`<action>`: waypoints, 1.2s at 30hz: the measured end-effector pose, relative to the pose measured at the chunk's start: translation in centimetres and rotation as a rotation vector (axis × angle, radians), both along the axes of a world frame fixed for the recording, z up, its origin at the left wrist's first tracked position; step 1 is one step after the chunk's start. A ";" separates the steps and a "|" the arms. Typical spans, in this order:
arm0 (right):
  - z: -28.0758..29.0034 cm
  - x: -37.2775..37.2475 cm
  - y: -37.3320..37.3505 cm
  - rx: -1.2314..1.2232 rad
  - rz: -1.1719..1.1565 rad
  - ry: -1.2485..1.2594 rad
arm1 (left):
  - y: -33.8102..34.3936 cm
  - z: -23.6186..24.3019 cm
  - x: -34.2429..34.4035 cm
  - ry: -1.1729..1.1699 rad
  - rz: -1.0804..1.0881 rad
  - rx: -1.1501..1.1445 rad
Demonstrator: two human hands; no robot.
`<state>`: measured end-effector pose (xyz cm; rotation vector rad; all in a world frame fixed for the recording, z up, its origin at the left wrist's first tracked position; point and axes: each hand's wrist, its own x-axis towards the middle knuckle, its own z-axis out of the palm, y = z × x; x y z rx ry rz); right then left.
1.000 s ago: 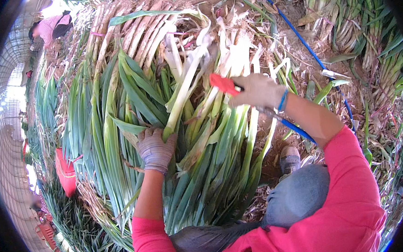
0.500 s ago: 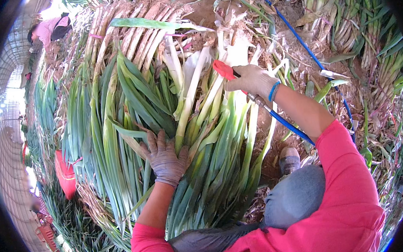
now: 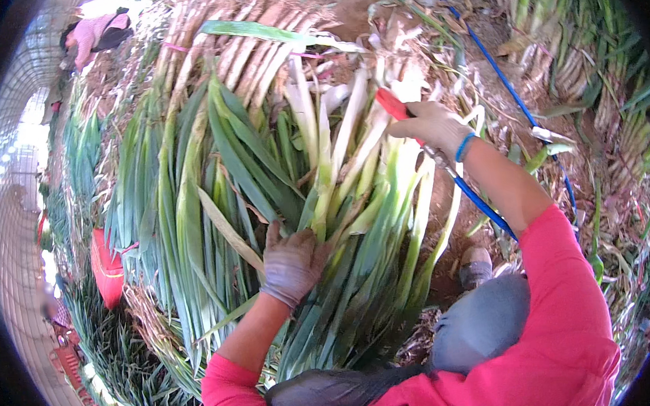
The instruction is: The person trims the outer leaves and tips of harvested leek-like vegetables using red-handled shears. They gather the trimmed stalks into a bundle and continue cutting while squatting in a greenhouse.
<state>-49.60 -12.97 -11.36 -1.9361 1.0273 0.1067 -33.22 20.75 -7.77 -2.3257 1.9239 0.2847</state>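
Note:
My left hand (image 3: 293, 263), in a grey knit glove, lies with fingers apart on the green leaves of a large pile of leeks (image 3: 177, 212), just below pale stalks near the middle. My right hand (image 3: 432, 129), in a beige glove with a blue wristband, is closed on a red-handled tool (image 3: 391, 104), its red end above the white stalks. A metal fitting joins the tool to a blue hose (image 3: 481, 202) running under my forearm. Part of the tool is hidden by my fingers.
Bundled leeks (image 3: 591, 45) lie at the right beside a second blue hose (image 3: 491, 59) on littered soil (image 3: 358, 7). A red bag-like object (image 3: 107, 267) is at the left. A co-worker (image 3: 92, 42) bends at the upper left. My knee and shoe (image 3: 475, 268) are at the lower right.
My left hand has released the leek stalk it gripped a second ago and spread on the leaves, slightly rightward. My right hand and tool have moved upward, then right. The whole view has shifted slightly.

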 end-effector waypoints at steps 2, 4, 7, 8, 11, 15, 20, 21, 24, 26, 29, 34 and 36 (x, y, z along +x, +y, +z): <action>0.7 -0.1 0.5 -0.085 0.104 0.033 | -3.1 2.1 2.2 -0.134 0.142 0.044; 3.1 0.1 2.9 -0.088 0.214 0.092 | -5.5 2.7 8.1 -0.225 0.221 -0.470; 1.9 0.5 3.7 -0.157 0.214 0.128 | -11.3 3.5 15.8 -0.187 0.699 -0.467; 2.0 0.5 3.5 -0.112 0.163 0.126 | -12.9 4.1 17.5 -0.106 0.837 -0.337; 2.8 0.1 2.7 -0.015 0.050 0.108 | -16.4 5.5 18.4 0.001 0.925 -0.230; 1.9 -0.2 3.5 -0.073 0.149 0.059 | -14.4 2.8 24.4 0.443 0.900 -0.327; 3.7 -3.4 4.7 -0.079 0.220 0.096 | -9.0 7.3 15.7 1.191 0.756 -0.328; 5.0 -3.3 5.1 -0.055 0.248 0.106 | -6.9 6.9 14.9 1.192 0.725 -0.343; 7.1 -3.0 7.6 -0.034 0.418 0.053 | -2.3 5.5 11.6 1.139 0.722 -0.166; 8.0 -3.2 9.0 -0.067 0.531 0.047 | -0.8 4.5 9.3 1.087 0.647 -0.070; 8.7 -3.5 10.9 -0.046 0.667 -0.008 | 2.0 1.6 7.2 1.048 0.622 -0.086; 9.3 -2.7 13.4 0.031 0.879 -0.051 | 1.8 0.0 6.8 0.859 0.656 -0.053; 9.6 -1.9 13.3 0.023 0.848 -0.036 | 2.4 -0.2 6.8 0.901 0.661 -0.088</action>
